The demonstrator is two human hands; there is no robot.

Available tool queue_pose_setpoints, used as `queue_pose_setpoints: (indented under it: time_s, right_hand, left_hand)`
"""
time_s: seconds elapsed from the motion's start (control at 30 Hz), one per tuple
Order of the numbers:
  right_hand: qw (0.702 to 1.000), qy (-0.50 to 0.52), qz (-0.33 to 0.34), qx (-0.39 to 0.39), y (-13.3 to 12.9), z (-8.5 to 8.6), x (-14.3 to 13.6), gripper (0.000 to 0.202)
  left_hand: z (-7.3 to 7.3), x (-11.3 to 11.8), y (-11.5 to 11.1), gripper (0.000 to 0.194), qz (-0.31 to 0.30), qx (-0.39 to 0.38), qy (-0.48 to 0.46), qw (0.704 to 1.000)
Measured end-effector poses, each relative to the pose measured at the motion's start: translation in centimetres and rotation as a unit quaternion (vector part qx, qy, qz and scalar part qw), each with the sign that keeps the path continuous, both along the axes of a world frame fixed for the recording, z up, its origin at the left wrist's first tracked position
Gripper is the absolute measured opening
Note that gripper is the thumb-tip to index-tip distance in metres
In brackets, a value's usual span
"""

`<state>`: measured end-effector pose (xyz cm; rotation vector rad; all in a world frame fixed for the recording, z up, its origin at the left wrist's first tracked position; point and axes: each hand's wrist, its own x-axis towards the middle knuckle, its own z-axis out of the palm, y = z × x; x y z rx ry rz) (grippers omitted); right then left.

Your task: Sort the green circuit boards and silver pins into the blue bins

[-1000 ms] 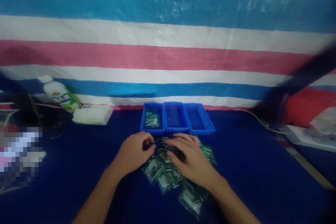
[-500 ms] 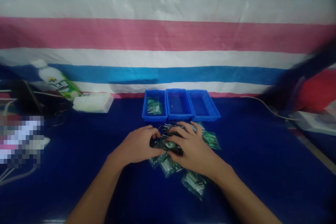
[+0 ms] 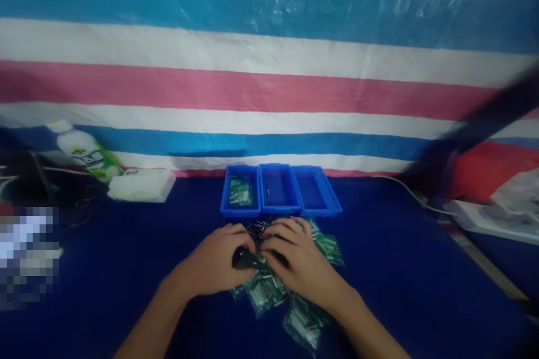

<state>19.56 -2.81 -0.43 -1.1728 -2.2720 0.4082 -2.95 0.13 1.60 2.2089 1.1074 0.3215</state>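
My left hand (image 3: 219,261) is at the left side of a pile of small clear bags with green parts and metal pins (image 3: 263,291). Its fingers are curled round toward the thumb, near a dark bit of bag; whether it grips this is hidden. My right hand (image 3: 298,261) lies over the pile's right part, fingers bent and slightly apart, thumb side toward my left hand; what is under the fingertips is hidden. Loose dark pins (image 3: 256,229) lie behind the hands. Another bag (image 3: 303,322) lies nearest me, and a green one (image 3: 330,248) at the right.
Beyond the pile stand three blue trays: the left (image 3: 240,213) holds green bags, the middle (image 3: 281,209) one small pin, the right (image 3: 319,211) shows a bare bottom. A tissue pack (image 3: 141,185) and a bottle (image 3: 86,151) are at the left, a red item (image 3: 484,171) at the right.
The view has tilted up, so the trays and hands appear lower. My right hand's thumb and forefinger have drawn closer together over the bags.
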Motion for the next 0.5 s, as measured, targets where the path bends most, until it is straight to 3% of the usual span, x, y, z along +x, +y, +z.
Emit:
queue_pose_setpoints:
  time_s: [0.1,0.37,0.5]
  right_hand:
    - [0.999,0.027,-0.021,0.012,0.0,0.3,0.0,0.013]
    - [0.988,0.121,-0.092,0.028,1.3,-0.1,0.5,0.012]
    - [0.986,0.121,-0.106,0.041,1.5,0.0,0.8,0.018]
  left_hand:
    - [-0.2,-0.1,0.1,0.029,-0.008,0.009,0.014,1.000]
    - [-0.9,0.1,0.2,0.035,-0.020,0.055,0.027,0.998]
    - [-1.0,0.4,0.0,0.031,-0.029,0.097,0.039,0.994]
